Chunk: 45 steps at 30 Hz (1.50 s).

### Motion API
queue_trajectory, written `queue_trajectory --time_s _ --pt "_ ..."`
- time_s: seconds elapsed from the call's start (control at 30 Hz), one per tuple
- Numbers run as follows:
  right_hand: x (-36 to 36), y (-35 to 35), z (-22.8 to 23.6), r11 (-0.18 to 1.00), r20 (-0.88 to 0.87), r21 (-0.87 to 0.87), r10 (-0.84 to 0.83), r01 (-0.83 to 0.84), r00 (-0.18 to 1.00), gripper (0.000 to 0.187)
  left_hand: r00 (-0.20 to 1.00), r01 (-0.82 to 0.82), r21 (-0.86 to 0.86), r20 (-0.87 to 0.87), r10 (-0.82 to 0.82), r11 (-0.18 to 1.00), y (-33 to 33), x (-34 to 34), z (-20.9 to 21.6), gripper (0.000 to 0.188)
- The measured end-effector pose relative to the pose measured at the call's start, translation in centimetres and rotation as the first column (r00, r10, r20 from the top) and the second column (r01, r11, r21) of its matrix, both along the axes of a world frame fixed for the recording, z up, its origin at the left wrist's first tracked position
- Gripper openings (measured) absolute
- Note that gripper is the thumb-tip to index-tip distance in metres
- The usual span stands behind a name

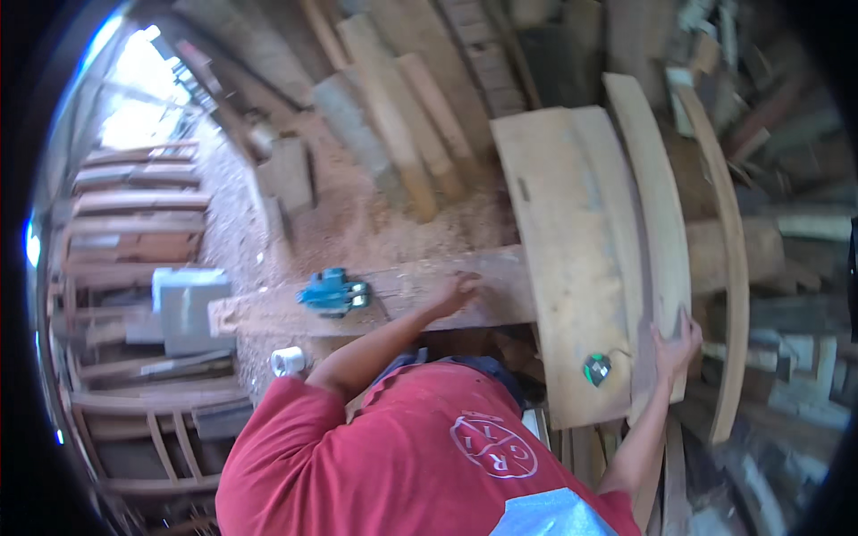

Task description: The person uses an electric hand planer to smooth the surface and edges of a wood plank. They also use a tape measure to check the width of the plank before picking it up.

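My right hand (pixel 677 347) grips the near end of a narrow curved wooden board (pixel 657 188), thumb on one side and fingers on the other. The board stands along the right side of a wide, pale curved panel (pixel 563 259). My left hand (pixel 458 293) lies over a long wooden beam (pixel 500 277), left of the panel, fingers loosely apart with nothing visible in them. Further left on the beam sits a blue power tool (pixel 332 293), which looks like an electric planer. A small black and green object (pixel 596 368) rests on the panel's near part.
Another thin curved strip (pixel 728 259) stands to the right. Several planks (pixel 393 107) lean at the back over sawdust-covered ground (pixel 340 214). A white cylinder (pixel 288 361) is beside my left elbow. Stacked timber (pixel 134 223) fills the left, and wood scraps (pixel 795 313) lie at the right.
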State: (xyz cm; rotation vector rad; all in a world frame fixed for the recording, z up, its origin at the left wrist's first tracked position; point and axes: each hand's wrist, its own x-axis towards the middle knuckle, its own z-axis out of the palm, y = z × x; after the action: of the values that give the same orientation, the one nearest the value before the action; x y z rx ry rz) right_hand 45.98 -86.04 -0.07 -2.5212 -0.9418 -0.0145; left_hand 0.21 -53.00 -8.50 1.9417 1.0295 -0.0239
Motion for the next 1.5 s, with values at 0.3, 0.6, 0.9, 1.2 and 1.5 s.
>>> queue_trajectory --time_s 0.3,0.6,0.9,1.2,1.5 --pt "6.7 -0.6 -4.1 0.957 -0.024 -0.245 -0.164 0.153 0.986 0.097 0.996 -0.003 0.254 -0.083 0.025 0.967 0.9 -4.5 0.0 0.033" --pt "12.6 2.5 -5.7 0.787 -0.165 -0.495 -0.501 0.368 0.849 0.083 0.982 0.178 0.338 -0.114 -0.148 0.924 0.6 -0.3 2.1 0.039" --pt "9.2 3.0 -5.2 0.800 -0.171 -0.556 -0.376 0.226 0.911 0.083 0.976 0.211 0.334 -0.127 -0.178 0.918 1.1 1.1 3.5 0.044" --pt "3.6 2.5 -5.8 0.861 -0.198 -0.485 -0.280 0.154 0.939 0.081 0.863 0.487 0.246 -0.280 -0.420 0.838 -0.3 4.7 2.3 0.080" --pt "3.2 2.6 -5.9 0.841 -0.177 -0.493 -0.350 0.225 0.920 0.074 0.880 0.469 0.281 -0.226 -0.417 0.837 -1.9 5.4 0.8 0.082"
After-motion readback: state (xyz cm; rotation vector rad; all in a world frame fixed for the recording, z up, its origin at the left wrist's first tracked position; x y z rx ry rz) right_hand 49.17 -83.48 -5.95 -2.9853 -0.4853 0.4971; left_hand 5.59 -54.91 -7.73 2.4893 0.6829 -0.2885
